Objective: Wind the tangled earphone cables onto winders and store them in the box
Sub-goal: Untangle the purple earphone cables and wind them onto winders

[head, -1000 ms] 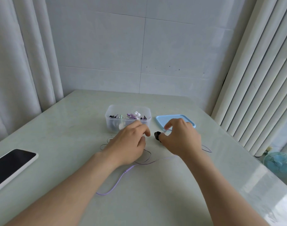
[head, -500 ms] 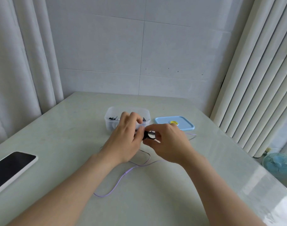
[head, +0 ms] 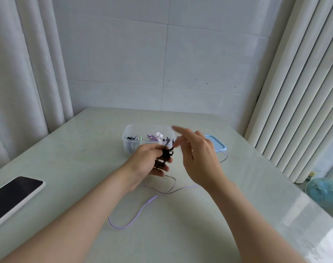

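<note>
Left grip [head: 148,161] is raised over the tabletop [head: 82,149], fingers curled round a black cable winder [head: 166,154]; the winder's prongs stick out toward the right grip [head: 198,158]. The right grip is also lifted, just beside the winder, with fingers spread and blurred. I cannot tell whether it pinches anything. The purple earphone cable [head: 148,201] lies loose on the tabletop below both wrists, looping out to the right past the blue lid [head: 217,144]. The clear storage box [head: 129,147] sits open just behind the grips, with several small winders inside. The lid lies flat beside the box on its right. A phone [head: 14,196] lies screen up at far left, and a small fan [head: 323,190] stands off the tabletop at right.
</note>
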Demonstrator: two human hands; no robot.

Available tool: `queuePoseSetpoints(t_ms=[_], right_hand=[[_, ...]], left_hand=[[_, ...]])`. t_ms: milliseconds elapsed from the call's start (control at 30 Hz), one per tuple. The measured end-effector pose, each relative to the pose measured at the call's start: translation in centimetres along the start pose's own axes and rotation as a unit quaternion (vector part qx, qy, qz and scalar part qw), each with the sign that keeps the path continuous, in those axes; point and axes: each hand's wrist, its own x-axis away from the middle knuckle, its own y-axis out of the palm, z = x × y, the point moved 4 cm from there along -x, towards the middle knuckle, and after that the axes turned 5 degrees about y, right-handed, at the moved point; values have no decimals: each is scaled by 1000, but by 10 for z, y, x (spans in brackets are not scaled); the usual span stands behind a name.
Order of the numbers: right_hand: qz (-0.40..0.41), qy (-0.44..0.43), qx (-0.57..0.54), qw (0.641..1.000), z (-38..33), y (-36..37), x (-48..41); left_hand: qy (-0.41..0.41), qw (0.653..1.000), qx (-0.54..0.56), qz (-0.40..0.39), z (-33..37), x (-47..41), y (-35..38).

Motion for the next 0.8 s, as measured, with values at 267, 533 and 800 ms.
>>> queuePoseSetpoints(t_ms=[267, 533, 800], right_hand=[[-7, 92, -215, 972, -15, -7, -6], [9, 118, -143, 983, -5, -4, -2], [11, 142, -203, 969, -5, -6, -2]], left_hand=[[-22, 981, 179, -67, 6, 4, 4], [23, 975, 193, -110, 18, 9, 13], [34, 971, 217, -98, 21, 8, 11]])
